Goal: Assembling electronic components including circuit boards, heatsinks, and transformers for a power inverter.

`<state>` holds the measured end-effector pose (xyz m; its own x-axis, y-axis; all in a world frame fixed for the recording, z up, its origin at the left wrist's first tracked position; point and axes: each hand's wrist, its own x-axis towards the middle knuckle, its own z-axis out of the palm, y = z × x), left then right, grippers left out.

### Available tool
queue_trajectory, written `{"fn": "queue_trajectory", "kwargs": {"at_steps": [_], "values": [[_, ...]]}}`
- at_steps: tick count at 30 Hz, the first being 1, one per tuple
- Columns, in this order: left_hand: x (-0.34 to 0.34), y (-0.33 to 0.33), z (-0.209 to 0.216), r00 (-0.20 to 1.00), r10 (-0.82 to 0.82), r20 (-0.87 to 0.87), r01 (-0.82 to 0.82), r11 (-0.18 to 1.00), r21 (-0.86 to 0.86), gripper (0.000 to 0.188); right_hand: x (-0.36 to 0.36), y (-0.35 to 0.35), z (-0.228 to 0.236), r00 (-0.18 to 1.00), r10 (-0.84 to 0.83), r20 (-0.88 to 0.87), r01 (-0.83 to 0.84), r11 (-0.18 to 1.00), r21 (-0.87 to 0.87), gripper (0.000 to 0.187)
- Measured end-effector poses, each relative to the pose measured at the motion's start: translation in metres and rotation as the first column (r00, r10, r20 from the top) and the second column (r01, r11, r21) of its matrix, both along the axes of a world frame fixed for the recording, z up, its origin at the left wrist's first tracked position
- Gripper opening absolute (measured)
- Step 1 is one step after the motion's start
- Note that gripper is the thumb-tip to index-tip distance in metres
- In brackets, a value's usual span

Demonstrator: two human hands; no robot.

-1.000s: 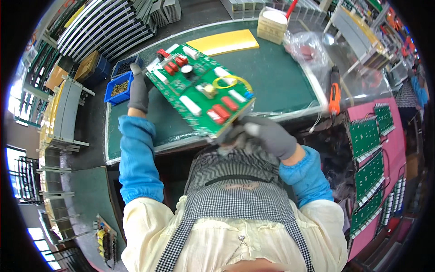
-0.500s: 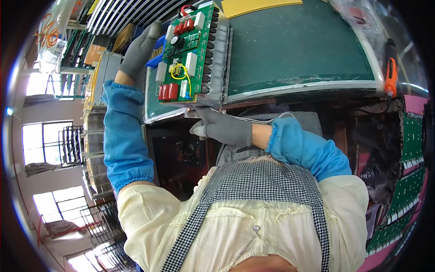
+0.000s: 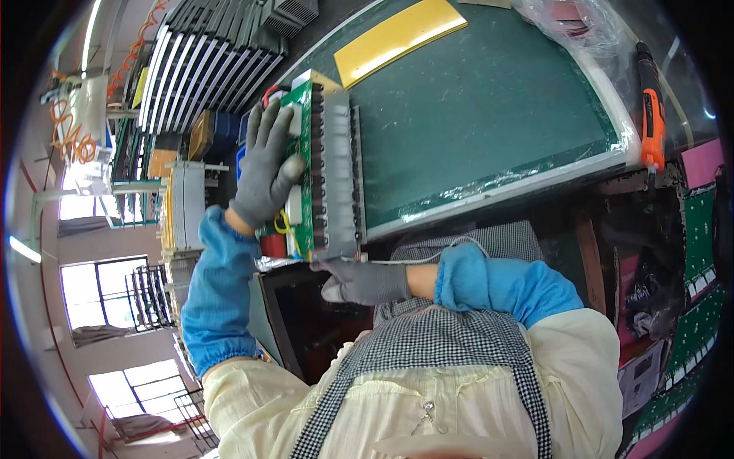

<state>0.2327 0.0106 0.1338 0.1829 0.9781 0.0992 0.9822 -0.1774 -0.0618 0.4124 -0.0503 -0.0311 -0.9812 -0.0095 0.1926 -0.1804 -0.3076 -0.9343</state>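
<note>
A green circuit board [image 3: 307, 183] with a long grey metal heat sink [image 3: 340, 176] along its right side stands tilted at the table's left part. White blocks, a red component [image 3: 273, 245] and a yellow wire [image 3: 281, 223] show on its left face. My left hand [image 3: 264, 164], grey-gloved, lies against that face, fingers stretched over the components and thumb at the board's edge. At the near end, my gloved right hand [image 3: 363, 281] has its fingers under the corner of the assembly; their tips are partly hidden. A white cable [image 3: 417, 260] runs rightward from there.
A yellow sheet stack [image 3: 401, 40] lies on the green table mat [image 3: 489, 115]. An orange and black electric screwdriver [image 3: 652, 115] is at the right, near clear plastic wrap [image 3: 569, 23]. Metal racks [image 3: 206, 69] stand at the far left. More green boards [image 3: 697, 237] sit at the right.
My left hand has come from beside the board onto its component face. The board now appears turned more edge-on, showing more heat sink. My right hand stays at the near end.
</note>
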Motion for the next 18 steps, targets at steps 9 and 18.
{"fn": "queue_trajectory", "kwargs": {"at_steps": [9,18], "values": [[0.011,0.023,-0.006,0.998,-0.044,0.033,0.045,0.999,-0.017,0.087,-0.001,0.010,-0.010,0.998,0.061,-0.012,-0.062,0.989,-0.131,0.075],[-0.061,-0.020,-0.005,0.989,-0.054,0.138,0.038,0.992,0.117,0.072,-0.014,-0.009,-0.022,0.999,0.045,0.026,-0.037,0.962,-0.272,0.061]]}}
